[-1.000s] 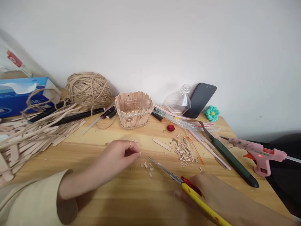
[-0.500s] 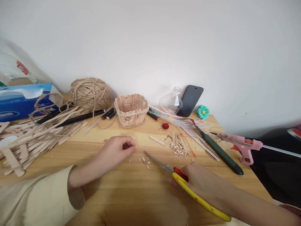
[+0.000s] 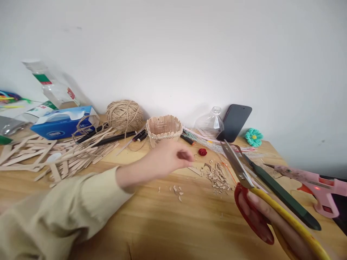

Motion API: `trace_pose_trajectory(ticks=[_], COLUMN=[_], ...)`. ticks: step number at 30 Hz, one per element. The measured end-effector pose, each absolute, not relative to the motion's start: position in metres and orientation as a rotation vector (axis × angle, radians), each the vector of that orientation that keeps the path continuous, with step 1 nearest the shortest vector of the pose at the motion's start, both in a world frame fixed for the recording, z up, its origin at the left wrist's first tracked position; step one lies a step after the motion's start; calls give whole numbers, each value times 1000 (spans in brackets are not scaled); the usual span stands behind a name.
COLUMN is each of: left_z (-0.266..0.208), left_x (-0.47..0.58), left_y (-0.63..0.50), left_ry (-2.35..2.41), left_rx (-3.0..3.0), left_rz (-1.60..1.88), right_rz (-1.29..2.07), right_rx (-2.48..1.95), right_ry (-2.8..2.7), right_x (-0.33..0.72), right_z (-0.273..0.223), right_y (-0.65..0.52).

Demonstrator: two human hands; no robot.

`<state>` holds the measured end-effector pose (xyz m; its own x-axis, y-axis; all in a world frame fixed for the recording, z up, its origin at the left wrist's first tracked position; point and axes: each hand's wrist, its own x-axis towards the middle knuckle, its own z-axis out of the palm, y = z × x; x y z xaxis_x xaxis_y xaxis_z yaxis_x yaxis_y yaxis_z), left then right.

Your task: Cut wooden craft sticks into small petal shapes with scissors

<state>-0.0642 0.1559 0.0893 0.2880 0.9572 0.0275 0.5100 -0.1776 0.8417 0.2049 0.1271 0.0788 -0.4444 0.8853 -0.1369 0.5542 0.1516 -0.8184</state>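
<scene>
My left hand (image 3: 169, 159), blurred by motion, is over the table in front of a small basket of wooden craft sticks (image 3: 164, 126) and hides its lower front. Its thumb and fingers are pinched together; what they hold, if anything, is too small to make out. My right hand (image 3: 280, 223) grips yellow-and-red scissors (image 3: 238, 166), raised at the right with the blades slightly apart and pointing up and away. Between the hands lie a few cut wood bits (image 3: 177, 189), a short craft stick (image 3: 195, 171) and a pile of wood chips (image 3: 219, 177).
Loose craft sticks (image 3: 24, 159), a blue tissue box (image 3: 63, 122) and a ball of twine (image 3: 124, 115) occupy the left. Toward the right are a red rose (image 3: 202, 152), a phone (image 3: 235, 122), a green-handled tool (image 3: 284, 196) and a pink glue gun (image 3: 322, 189) with its light on.
My left hand has moved right and forward toward the basket. The scissors have been lifted off to the right and turned upward. The whole view has shifted left.
</scene>
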Motion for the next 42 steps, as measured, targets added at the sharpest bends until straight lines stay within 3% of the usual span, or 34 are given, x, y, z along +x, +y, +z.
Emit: trace_pose_trajectory(ticks=[2, 9, 20, 34, 37, 42], left_z=[92, 76, 55, 55, 53, 46], left_x=[-54, -88, -100, -101, -102, -103], left_y=[167, 164, 157, 153, 155, 158], left_ry=[1173, 1431, 1455, 1114, 1034, 1314], left_rx=[1872, 2380, 2627, 3149, 3187, 2799], left_rz=[720, 412, 11, -389, -342, 220], right_rz=[1216, 1199, 1353, 1506, 1535, 1559], right_rx=[-1306, -1205, -1284, -1273, -1295, -1318], right_ry=[-2055, -2086, -2009, -1882, -1870, -1876], right_x=[204, 204, 188, 175, 174, 174], right_z=[80, 76, 50, 51, 51, 46], right_y=[126, 128, 138, 139, 138, 140])
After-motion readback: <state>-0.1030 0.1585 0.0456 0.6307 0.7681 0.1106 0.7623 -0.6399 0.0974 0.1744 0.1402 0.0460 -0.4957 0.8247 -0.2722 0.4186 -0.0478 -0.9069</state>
